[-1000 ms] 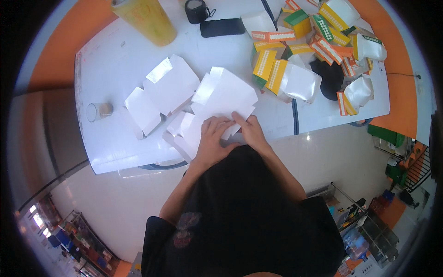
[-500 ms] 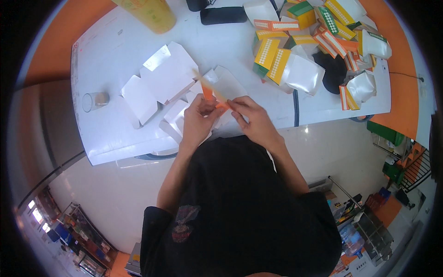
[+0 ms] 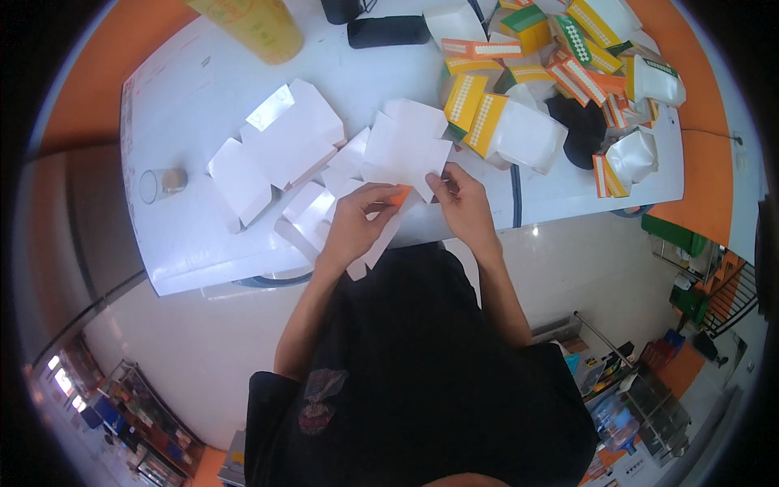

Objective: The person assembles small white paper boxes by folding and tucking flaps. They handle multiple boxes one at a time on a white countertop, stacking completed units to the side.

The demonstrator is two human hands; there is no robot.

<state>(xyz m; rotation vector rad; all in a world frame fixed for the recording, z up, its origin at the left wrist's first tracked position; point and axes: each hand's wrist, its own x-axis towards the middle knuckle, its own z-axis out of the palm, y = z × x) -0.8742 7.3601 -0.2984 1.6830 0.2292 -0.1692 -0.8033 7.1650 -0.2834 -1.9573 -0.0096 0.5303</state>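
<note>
An unfolded paper food box [image 3: 402, 150], white inside, lies opened out between my hands near the table's front edge. My left hand [image 3: 357, 223] pinches an orange flap of it. My right hand [image 3: 462, 203] grips its right edge, with the thumb on the white face and the other fingers partly hidden. More white unfolded boxes lie flat just left of it, a large one [image 3: 292, 134] and a smaller one [image 3: 307, 215] partly under my left forearm and the held box.
Several folded boxes in yellow, green and orange [image 3: 487, 122] are heaped at the right, around a black round object [image 3: 576, 134]. A clear glass [image 3: 162, 185] lies at the left. At the back are a yellow cup [image 3: 256, 28] and a black phone-like slab [image 3: 388, 31].
The held box has turned from nearly edge-on to white inside facing up. My right hand has moved right along with its edge, away from my left hand.
</note>
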